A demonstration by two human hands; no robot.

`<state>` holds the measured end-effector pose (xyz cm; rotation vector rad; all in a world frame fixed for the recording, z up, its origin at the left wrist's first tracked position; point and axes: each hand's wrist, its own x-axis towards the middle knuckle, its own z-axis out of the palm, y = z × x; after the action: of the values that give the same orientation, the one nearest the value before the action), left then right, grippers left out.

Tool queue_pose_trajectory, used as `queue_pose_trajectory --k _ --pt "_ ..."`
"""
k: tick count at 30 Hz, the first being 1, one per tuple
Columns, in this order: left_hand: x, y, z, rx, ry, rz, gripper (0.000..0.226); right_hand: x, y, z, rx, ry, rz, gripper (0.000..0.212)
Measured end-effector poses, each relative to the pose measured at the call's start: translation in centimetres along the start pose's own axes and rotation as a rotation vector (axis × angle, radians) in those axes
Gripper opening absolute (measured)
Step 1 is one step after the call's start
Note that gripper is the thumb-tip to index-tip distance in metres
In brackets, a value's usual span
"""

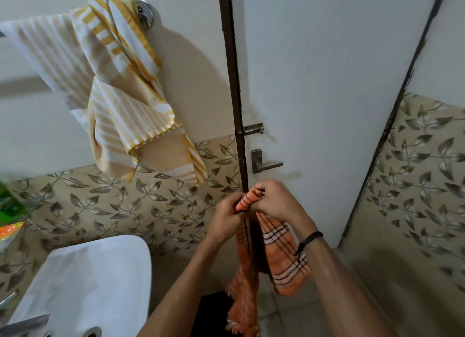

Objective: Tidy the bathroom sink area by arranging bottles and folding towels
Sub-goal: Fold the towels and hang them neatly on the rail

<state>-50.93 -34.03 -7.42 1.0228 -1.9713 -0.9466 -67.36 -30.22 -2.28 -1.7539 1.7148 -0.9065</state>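
Bathroom walls frame the scene from above, with leaf-patterned tile (113, 206) low down and plain white higher up. Nearest, two bare forearms reach forward, and the right wrist wears a thin black band (310, 236). The left hand (226, 217) and the right hand (278, 202) meet close together. Both grip the bunched top end of an orange towel (279, 251) with dark and white stripes. The left fingers (235, 204) are curled round the rolled cloth from the left. The right fingers (255, 187) bend over it from above and pinch it, knuckles up. Neither hand is spread open.

A short orange roll shows between the two sets of fingertips. Below them the rest of the towel hangs free in loose folds, its fringed edge lowest.

Down and left of the fingers sits a white sink (95, 273), apart from the cloth. Just beyond the fingertips runs the dark edge of a white door (327, 85). A metal lever handle (264, 162) sits above the right fingers, and a sliding latch (251, 129) is higher up.

Far up and left of the hands, a yellow-striped towel (120, 110) hangs crumpled from a chrome wall fitting (144, 11). Blurred green and orange packaging (7, 206) shows at the left edge; what it is I cannot tell.
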Motion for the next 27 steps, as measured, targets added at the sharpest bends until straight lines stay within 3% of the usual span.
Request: queue_pose_trajectory --k 3,6,10,14,19,23,27 --pt "0.4 0.2 -0.3 -0.081 0.139 -0.054 0.027 -0.3 1.8 0.7 0.207 0.085 0.05 0.031" --pt "0.3 1.2 -0.5 -0.184 0.229 -0.127 0.038 -1.0 3.8 1.6 0.202 -0.062 0.153 0.043" --pt "0.1 1.6 -0.9 -0.241 0.319 -0.191 0.027 -1.5 5.3 2.8 0.119 -0.039 0.195 0.012" --pt "-0.8 1.4 -1.5 -0.333 0.359 -0.278 0.024 -1.4 4.8 2.1 -0.005 0.182 0.176 0.008" --pt "-1.3 1.2 -2.6 -0.293 0.324 -0.233 0.015 -0.7 3.5 1.4 -0.026 0.263 0.037 0.013" --pt "-1.0 2.0 -3.6 -0.113 0.276 -0.086 0.021 -0.1 2.4 1.4 -0.015 0.157 -0.067 0.014" --pt "-0.7 2.1 -4.7 -0.016 0.295 -0.081 0.015 -0.1 2.8 0.6 -0.048 0.13 -0.097 0.014"
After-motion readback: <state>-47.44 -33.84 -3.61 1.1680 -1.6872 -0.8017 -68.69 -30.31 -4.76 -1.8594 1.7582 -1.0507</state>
